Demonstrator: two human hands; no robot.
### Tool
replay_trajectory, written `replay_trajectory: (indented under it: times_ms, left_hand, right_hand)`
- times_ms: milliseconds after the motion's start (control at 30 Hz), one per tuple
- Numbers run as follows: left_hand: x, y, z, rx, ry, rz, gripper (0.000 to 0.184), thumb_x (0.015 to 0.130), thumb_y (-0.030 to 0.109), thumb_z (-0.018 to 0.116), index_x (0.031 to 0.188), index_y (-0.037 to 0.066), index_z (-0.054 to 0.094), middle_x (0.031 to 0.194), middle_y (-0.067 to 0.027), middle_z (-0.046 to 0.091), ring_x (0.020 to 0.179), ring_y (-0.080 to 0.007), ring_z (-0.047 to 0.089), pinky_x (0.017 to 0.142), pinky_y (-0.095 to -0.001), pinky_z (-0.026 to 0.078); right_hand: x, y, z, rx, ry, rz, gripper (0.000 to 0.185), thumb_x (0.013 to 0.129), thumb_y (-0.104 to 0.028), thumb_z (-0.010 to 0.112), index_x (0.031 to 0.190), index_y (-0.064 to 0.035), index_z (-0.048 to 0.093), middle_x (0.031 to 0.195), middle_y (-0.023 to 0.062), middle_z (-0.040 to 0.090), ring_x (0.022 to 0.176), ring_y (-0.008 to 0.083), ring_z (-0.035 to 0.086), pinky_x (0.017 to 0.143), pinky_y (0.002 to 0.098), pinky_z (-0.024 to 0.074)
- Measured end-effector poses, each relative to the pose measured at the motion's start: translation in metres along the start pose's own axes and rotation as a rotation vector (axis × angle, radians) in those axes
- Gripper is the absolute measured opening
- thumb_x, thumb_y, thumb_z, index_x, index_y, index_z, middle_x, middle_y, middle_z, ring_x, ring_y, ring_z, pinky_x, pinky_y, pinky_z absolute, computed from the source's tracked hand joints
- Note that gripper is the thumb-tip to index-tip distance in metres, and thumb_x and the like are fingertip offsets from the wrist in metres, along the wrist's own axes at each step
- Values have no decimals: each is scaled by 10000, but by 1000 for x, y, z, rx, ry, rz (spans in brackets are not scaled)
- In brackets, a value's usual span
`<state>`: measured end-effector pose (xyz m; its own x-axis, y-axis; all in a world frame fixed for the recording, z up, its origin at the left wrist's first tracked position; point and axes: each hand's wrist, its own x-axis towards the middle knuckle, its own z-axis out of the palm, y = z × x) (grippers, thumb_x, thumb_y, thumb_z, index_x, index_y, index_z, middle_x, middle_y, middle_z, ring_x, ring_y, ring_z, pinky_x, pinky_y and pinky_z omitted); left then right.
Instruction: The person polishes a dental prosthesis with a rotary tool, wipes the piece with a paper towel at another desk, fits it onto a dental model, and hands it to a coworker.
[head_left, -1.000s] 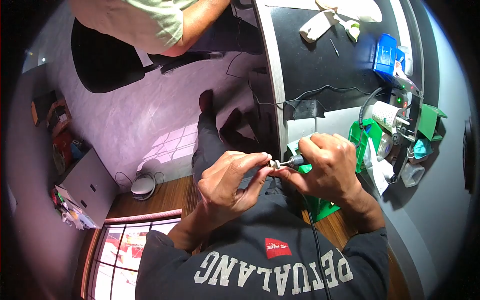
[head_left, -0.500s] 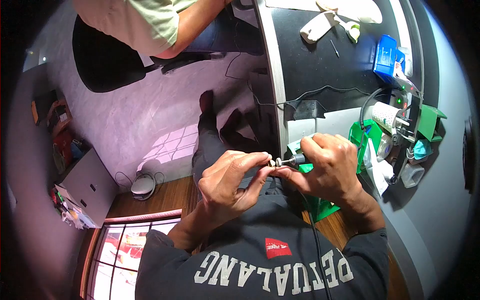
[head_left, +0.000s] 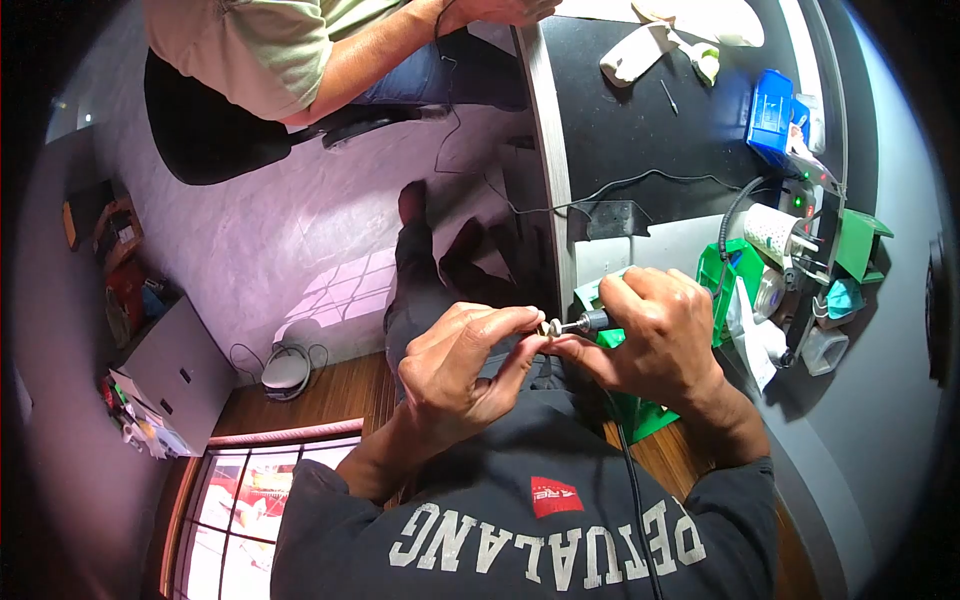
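Observation:
Just in front of my chest, my right hand (head_left: 660, 330) grips a dark rotary tool (head_left: 596, 320) whose shaft ends in a small, pale polishing wheel (head_left: 557, 327). A black cable (head_left: 630, 470) runs down over my shirt from below that hand. Between the thumb and fingertips of my left hand (head_left: 465, 360) is a small gold-coloured piece (head_left: 543, 328), mostly covered, so its exact shape cannot be made out. The wheel sits against or very close to this piece. My right thumb meets the left fingertips below the wheel.
A black-topped table (head_left: 630, 140) holds a blue bin (head_left: 770, 110), a pen (head_left: 669, 96) and pale cloth gloves (head_left: 637, 55). Green holders (head_left: 735, 265) stand right of my hands. Another person's arm (head_left: 375, 55) is at the upper left, beside a black chair (head_left: 205, 110).
The wheel and gold-coloured piece have shifted very slightly; both hands keep their grip. The other person's arm has moved right, bringing a hand into view at the top, and a thin cord there has shifted.

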<state>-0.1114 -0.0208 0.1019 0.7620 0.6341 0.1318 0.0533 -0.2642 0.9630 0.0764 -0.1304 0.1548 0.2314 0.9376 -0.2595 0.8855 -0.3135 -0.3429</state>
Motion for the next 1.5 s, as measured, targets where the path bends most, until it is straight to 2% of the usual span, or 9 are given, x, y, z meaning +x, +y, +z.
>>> replay_trajectory:
  times_ms: [600,900,1000,1200,1300,1500]
  left_hand:
    - [-2,2,1,-38,-13,-57,403,777,-66,826,1141,-22,658,966,-130,755,864,-216,755,736,-285,602]
    - [-3,4,-1,-58,-30,-95,410,779,-75,825,1147,-31,650,1004,-150,751,893,-221,763,760,-282,616]
    - [-2,4,-2,-61,-26,-86,408,782,-74,824,1149,-33,650,1005,-152,751,894,-221,764,759,-285,619]
    - [-2,3,0,-66,-11,-70,401,785,-73,821,1146,-31,652,993,-151,753,897,-222,763,761,-291,623]
    - [-3,3,0,-72,-8,-69,401,786,-72,821,1147,-31,653,983,-149,754,891,-221,762,755,-287,621]
    - [-1,3,-2,-39,-22,-31,401,786,-71,822,1147,-32,652,985,-147,754,880,-217,760,744,-283,615]
  right_hand:
    - [2,3,2,103,-60,-2,573,710,-513,870,695,-73,503,636,84,490,547,285,547,518,409,413]
    - [1,3,3,85,-48,-43,565,704,-517,859,674,-79,503,620,76,483,535,281,542,506,412,400]
    - [1,3,0,24,-30,-49,578,756,-584,818,638,-89,545,589,63,511,520,236,586,504,379,449]
    - [0,4,1,34,-16,-26,577,755,-596,815,671,-83,564,601,70,515,524,243,581,505,388,446]
    - [-1,3,4,86,-6,-15,570,716,-526,857,689,-76,510,637,82,499,539,279,541,519,409,407]
    - [0,1,2,79,-35,-30,550,714,-524,857,706,-79,533,645,82,503,550,282,550,521,411,413]
